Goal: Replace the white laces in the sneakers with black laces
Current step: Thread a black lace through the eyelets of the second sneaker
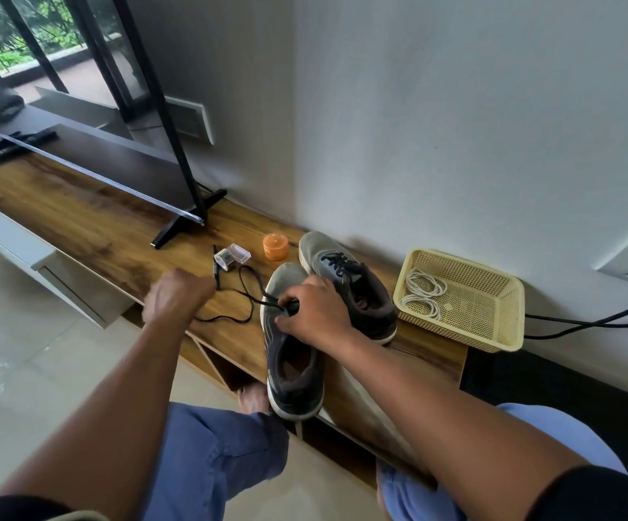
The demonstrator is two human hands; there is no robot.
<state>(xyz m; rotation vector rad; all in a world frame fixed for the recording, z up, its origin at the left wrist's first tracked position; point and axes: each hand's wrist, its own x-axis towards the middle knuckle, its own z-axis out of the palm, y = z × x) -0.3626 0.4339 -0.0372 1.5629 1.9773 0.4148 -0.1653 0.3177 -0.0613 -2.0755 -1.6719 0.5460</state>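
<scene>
**Operator:** Black lacing already crosses the far sneaker [346, 283] from toe to collar, so from my seat I count that shoe as finished. Both white laces [423, 295] lie coiled in the cream basket [500, 332] at the right end of the wooden shelf [90, 216], clear of the shoes.

**Colleague:** And the near one?

**Operator:** Only started, I judge. The near sneaker [292, 355] sits heel toward me, touching its partner. A black lace [246, 291] runs through the lowest eyelets near the toe, and the rest trails loose in a loop across the wood to the left.

**Colleague:** What are the hands doing?

**Operator:** My right hand [312, 314] rests on the shoe's front, fingertips pinched on the lace at the eyelets. My left hand [177, 295] is blurred, fingers curled; the lace's free end leads toward it, but I cannot tell whether it grips that end.

**Colleague:** So what's left?

**Operator:** Nearly all the eyelet rows on this shoe, then the tying. With one head view, I have nothing more.
</scene>
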